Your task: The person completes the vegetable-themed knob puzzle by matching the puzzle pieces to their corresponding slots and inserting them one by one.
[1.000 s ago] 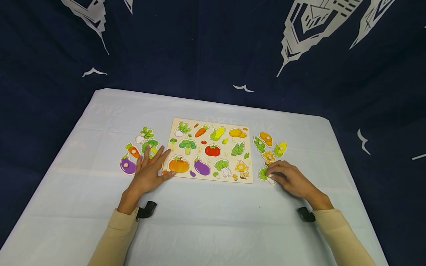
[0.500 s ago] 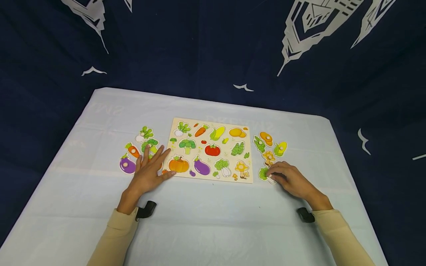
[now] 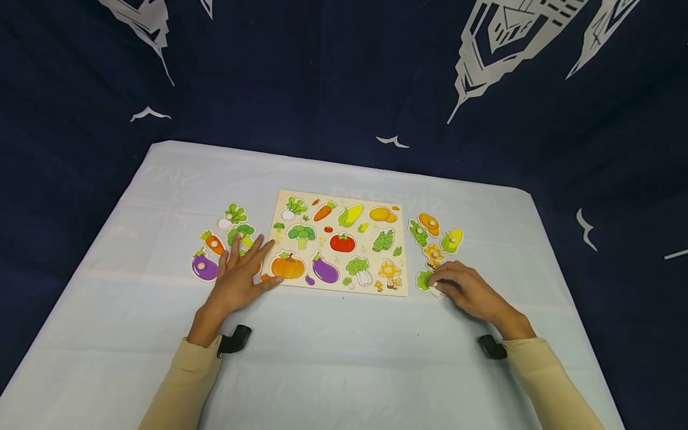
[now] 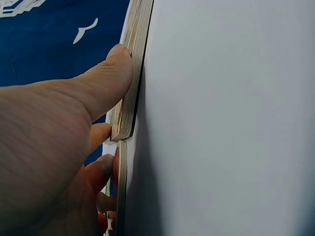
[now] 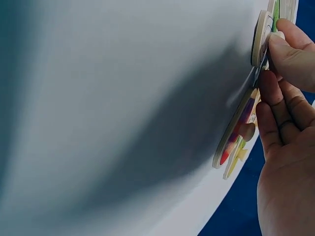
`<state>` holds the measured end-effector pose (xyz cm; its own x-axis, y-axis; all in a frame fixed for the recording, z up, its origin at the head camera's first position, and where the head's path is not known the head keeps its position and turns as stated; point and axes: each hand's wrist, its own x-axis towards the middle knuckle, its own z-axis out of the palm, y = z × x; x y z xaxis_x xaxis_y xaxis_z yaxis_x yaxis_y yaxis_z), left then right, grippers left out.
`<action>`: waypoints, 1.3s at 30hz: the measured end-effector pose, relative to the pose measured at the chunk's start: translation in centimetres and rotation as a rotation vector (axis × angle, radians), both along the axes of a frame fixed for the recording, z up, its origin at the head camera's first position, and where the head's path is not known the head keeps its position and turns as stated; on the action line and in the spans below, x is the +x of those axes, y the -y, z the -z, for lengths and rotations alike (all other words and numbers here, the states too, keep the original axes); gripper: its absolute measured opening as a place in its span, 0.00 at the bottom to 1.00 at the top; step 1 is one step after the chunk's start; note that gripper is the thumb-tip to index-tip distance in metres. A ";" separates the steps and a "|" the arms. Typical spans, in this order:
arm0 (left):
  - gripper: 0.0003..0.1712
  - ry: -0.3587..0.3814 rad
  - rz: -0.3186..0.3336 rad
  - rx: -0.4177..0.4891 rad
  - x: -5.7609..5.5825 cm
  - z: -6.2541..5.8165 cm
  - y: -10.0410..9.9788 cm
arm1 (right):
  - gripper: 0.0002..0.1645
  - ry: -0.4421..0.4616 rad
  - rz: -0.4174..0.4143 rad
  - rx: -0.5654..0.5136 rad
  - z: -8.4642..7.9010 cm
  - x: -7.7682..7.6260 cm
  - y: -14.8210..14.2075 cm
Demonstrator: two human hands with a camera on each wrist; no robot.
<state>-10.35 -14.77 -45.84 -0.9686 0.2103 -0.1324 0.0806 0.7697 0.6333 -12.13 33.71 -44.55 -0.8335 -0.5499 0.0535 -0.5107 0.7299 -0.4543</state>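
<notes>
A wooden vegetable puzzle board (image 3: 322, 285) lies flat in mid-table in the head view. My left hand (image 3: 240, 286) rests with spread fingers over its lower left corner, the thumb on the board's edge in the left wrist view. The other fingertips reach over loose pieces to the left, partly covering the broccoli piece (image 3: 244, 233) and hiding others. My right hand (image 3: 473, 292) is right of the board. Its thumb and finger pinch the round knob (image 5: 278, 35) of the bok choy puzzle piece (image 3: 423, 279), which still lies on the table.
Left of the board lie a turnip piece (image 3: 235, 213), a carrot piece (image 3: 212, 242) and an eggplant piece (image 3: 204, 266). On the right are a potato piece (image 3: 428, 223), a corn piece (image 3: 452, 240), a leafy green piece (image 3: 417, 232) and a mushroom piece (image 3: 433, 253). A white cloth (image 3: 344, 370) covers the table.
</notes>
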 end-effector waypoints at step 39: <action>0.48 -0.001 -0.013 0.018 0.1 0.2 0.0 | 0.16 -0.019 0.005 -0.069 -1.0 -0.4 1.5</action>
